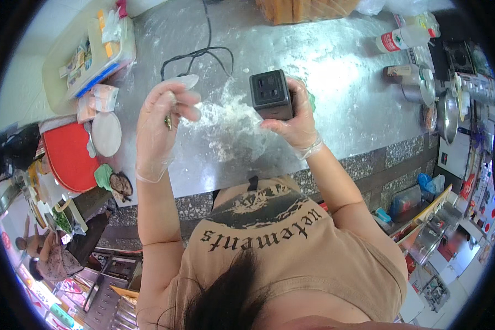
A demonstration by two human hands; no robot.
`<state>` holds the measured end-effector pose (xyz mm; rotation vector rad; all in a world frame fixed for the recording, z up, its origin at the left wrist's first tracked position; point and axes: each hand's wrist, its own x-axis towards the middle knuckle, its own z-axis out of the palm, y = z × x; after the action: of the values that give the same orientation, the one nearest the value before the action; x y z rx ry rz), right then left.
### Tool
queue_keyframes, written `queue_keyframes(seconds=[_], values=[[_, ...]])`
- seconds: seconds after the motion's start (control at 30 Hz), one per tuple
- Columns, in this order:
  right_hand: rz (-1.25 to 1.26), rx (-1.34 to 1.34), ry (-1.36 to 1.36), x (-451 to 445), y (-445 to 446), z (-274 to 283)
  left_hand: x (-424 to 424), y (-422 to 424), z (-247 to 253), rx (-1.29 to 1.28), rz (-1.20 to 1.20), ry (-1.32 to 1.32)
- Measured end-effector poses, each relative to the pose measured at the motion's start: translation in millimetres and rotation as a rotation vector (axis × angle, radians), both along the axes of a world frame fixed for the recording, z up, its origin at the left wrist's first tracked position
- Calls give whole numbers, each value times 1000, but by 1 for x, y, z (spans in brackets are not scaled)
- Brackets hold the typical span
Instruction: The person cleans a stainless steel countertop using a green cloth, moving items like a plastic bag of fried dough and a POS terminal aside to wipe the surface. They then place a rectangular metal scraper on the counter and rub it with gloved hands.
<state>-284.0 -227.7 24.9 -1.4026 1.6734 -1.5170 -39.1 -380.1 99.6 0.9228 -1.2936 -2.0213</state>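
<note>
My left hand (161, 109), in a clear plastic glove, is raised over the left part of the metal worktop (334, 136). Its fingers are curled round a small metal-tipped plug (168, 122) that pokes out below them. A black cable (208, 49) loops on the worktop behind this hand; whether it joins the plug is hidden. Gloved too, my right hand (299, 119) grips a black box-shaped device (271, 95) from its right side, thumb along the near edge. Rectangular openings show in the device's upper face. White flour-like powder (231, 128) is spread between and below my hands.
Left stand a plastic bin (93, 62) with packets, a white round lid-like disc (106, 134) and a red board (71, 156). At right are a bottle (404, 38), a jar (408, 73) and a metal pot (418, 94). Another person (57, 262) is at lower left.
</note>
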Motion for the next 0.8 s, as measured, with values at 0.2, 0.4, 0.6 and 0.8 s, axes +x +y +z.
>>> queue_keyframes(seconds=[0.2,0.4,0.6,0.8], values=[[70,-104,165,9,15,19,-1,37,35,-126,119,100],[15,-184,184,13,24,40,14,43,58,-548,-281,-422],[79,-113,242,13,36,46,3,63,72,-502,-167,-232],[83,-105,305,24,38,60,4,66,83,-478,-262,-361]])
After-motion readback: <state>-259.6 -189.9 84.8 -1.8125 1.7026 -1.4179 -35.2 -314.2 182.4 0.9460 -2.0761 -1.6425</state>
